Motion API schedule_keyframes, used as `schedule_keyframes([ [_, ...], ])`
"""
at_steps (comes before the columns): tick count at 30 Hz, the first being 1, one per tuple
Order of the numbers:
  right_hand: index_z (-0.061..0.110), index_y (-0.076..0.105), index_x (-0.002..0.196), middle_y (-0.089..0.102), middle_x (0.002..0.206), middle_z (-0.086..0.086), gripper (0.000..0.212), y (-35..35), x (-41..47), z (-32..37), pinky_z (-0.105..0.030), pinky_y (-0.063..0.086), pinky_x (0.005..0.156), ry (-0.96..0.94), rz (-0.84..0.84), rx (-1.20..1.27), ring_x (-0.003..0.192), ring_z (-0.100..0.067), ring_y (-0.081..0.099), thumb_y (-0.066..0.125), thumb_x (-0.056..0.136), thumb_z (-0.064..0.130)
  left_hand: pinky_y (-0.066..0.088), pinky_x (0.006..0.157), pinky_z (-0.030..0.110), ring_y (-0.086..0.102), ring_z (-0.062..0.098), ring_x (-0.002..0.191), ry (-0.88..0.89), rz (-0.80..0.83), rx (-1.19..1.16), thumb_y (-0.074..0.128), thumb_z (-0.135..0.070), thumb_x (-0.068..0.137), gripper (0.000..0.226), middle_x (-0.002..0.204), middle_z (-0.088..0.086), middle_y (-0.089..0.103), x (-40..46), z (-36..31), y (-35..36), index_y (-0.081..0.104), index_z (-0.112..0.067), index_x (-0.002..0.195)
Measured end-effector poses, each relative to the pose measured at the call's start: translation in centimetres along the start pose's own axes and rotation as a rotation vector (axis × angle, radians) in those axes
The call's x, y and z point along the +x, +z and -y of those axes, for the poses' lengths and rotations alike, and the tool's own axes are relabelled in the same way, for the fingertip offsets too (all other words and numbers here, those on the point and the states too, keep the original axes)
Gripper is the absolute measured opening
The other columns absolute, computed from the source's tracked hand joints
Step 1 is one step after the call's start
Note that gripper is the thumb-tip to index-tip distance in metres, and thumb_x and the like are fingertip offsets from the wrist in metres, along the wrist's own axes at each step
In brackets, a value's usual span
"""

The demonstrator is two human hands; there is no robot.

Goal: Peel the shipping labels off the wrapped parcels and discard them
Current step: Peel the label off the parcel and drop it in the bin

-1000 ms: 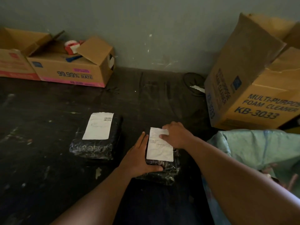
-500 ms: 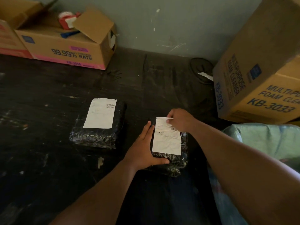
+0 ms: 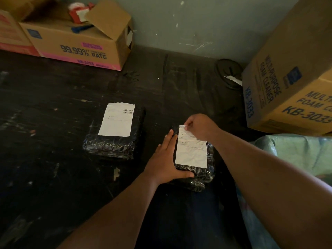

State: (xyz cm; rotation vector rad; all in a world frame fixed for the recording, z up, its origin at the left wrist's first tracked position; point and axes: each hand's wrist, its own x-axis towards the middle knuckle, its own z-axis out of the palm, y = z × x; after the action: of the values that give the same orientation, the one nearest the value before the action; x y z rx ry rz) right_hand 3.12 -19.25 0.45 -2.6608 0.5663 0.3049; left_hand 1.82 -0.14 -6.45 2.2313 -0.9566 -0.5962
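Note:
Two parcels wrapped in shiny black plastic lie on the dark table. The left parcel [image 3: 111, 146] carries a flat white shipping label [image 3: 116, 119] with a barcode. The right parcel [image 3: 197, 174] has a white label [image 3: 191, 150] whose far corner is lifted. My right hand [image 3: 196, 126] pinches that far corner. My left hand [image 3: 166, 159] lies flat against the right parcel's left side, thumb pressed on its near edge.
An open cardboard box [image 3: 77, 44] stands at the back left against the wall. A large box marked KB-3033 [image 3: 291, 83] stands at the right. A pale green plastic bag [image 3: 294, 155] sits below it. A dark round object [image 3: 228, 72] lies near the wall.
My right hand has shifted from lying on the label's far edge to pinching its far corner, which now curls up. The view has tilted down and moved closer.

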Motion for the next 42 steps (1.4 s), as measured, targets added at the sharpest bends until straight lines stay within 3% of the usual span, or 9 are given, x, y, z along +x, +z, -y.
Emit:
schedule_keyframes([
  [3, 0.020, 0.069, 0.105, 0.062, 0.083, 0.007, 0.014, 0.1, -0.5, -0.2, -0.019, 0.043, 0.060, -0.014, -0.048, 0.071, 0.069, -0.005, 0.058, 0.058, 0.097, 0.024, 0.003, 0.125, 0.043, -0.012, 0.007, 0.153, -0.002, 0.000, 0.033, 0.078, -0.078, 0.059, 0.144, 0.160, -0.022, -0.033, 0.1, 0.1, 0.2, -0.012, -0.026, 0.159],
  [8, 0.025, 0.070, 0.103, 0.059, 0.100, 0.009, 0.014, 0.3, -1.7, -1.1, -0.018, 0.040, 0.070, -0.086, -0.123, 0.125, 0.082, -0.003, 0.056, 0.057, 0.098, 0.025, 0.001, 0.125, 0.042, -0.013, 0.007, 0.153, -0.002, 0.002, 0.057, 0.078, -0.078, 0.059, 0.145, 0.159, -0.021, -0.034, 0.2, 0.3, 0.2, -0.013, -0.025, 0.159],
  [13, 0.032, 0.054, 0.134, 0.056, 0.113, 0.004, 0.038, 0.0, -1.8, -1.0, -0.018, 0.046, 0.067, -0.071, -0.151, 0.192, 0.088, -0.006, 0.059, 0.059, 0.097, 0.024, 0.002, 0.126, 0.043, -0.012, 0.007, 0.153, -0.004, -0.001, 0.046, 0.079, -0.078, 0.058, 0.145, 0.161, -0.020, -0.031, 0.3, 0.2, 0.2, -0.011, -0.026, 0.160],
  [17, 0.023, 0.058, 0.131, 0.063, 0.119, 0.002, 0.040, -0.8, -1.6, -1.3, -0.028, 0.049, 0.081, -0.005, -0.024, -0.024, 0.097, -0.013, 0.062, 0.064, 0.093, 0.034, 0.000, 0.125, 0.045, -0.021, 0.010, 0.152, 0.032, -0.044, 0.126, 0.074, -0.084, 0.056, 0.145, 0.163, -0.014, -0.030, 0.3, 0.2, 0.1, -0.005, -0.024, 0.161],
  [20, 0.021, 0.068, 0.111, 0.069, 0.099, 0.002, 0.021, -0.8, -2.1, -1.2, -0.027, 0.046, 0.073, 0.038, -0.018, -0.054, 0.080, -0.007, 0.060, 0.059, 0.096, 0.031, 0.000, 0.125, 0.045, -0.021, 0.010, 0.152, 0.039, -0.024, 0.191, 0.071, -0.086, 0.057, 0.145, 0.164, -0.010, -0.029, 0.5, 0.1, -0.2, -0.008, -0.022, 0.160],
  [24, 0.024, 0.070, 0.104, 0.069, 0.098, 0.007, 0.017, -1.4, -3.1, -0.8, -0.027, 0.050, 0.074, 0.006, -0.103, -0.046, 0.081, -0.005, 0.061, 0.057, 0.097, 0.032, 0.005, 0.126, 0.045, -0.012, 0.008, 0.153, 0.010, 0.010, 0.171, 0.070, -0.087, 0.057, 0.145, 0.164, -0.012, -0.028, 0.5, 0.2, -0.3, -0.012, -0.025, 0.160],
  [30, 0.025, 0.070, 0.114, 0.063, 0.114, 0.006, 0.023, -2.7, -5.0, 0.1, -0.027, 0.049, 0.078, -0.150, -0.127, -0.100, 0.092, -0.009, 0.060, 0.054, 0.099, 0.031, 0.009, 0.125, 0.049, -0.007, 0.012, 0.155, -0.002, -0.024, 0.141, 0.071, -0.087, 0.056, 0.144, 0.165, -0.013, -0.023, 0.6, -0.1, 0.3, -0.008, -0.026, 0.159],
  [38, 0.027, 0.042, 0.146, 0.045, 0.146, -0.008, 0.052, -1.3, -5.9, 0.4, -0.032, 0.056, 0.087, -0.018, -0.175, -0.230, 0.116, -0.022, 0.060, 0.059, 0.097, 0.024, 0.004, 0.124, 0.046, -0.012, 0.013, 0.154, -0.008, 0.009, 0.152, 0.073, -0.085, 0.057, 0.149, 0.165, -0.008, -0.026, 0.6, -0.3, 0.2, -0.017, -0.022, 0.159],
  [42, 0.023, 0.060, 0.126, 0.057, 0.123, -0.004, 0.031, -1.6, -5.7, 0.6, -0.032, 0.053, 0.086, -0.015, -0.147, -0.354, 0.107, -0.019, 0.058, 0.060, 0.096, 0.019, 0.004, 0.124, 0.047, -0.011, 0.013, 0.154, -0.003, 0.012, 0.146, 0.074, -0.083, 0.057, 0.148, 0.165, -0.009, -0.025, 0.6, -0.1, 0.2, -0.014, -0.023, 0.159],
])
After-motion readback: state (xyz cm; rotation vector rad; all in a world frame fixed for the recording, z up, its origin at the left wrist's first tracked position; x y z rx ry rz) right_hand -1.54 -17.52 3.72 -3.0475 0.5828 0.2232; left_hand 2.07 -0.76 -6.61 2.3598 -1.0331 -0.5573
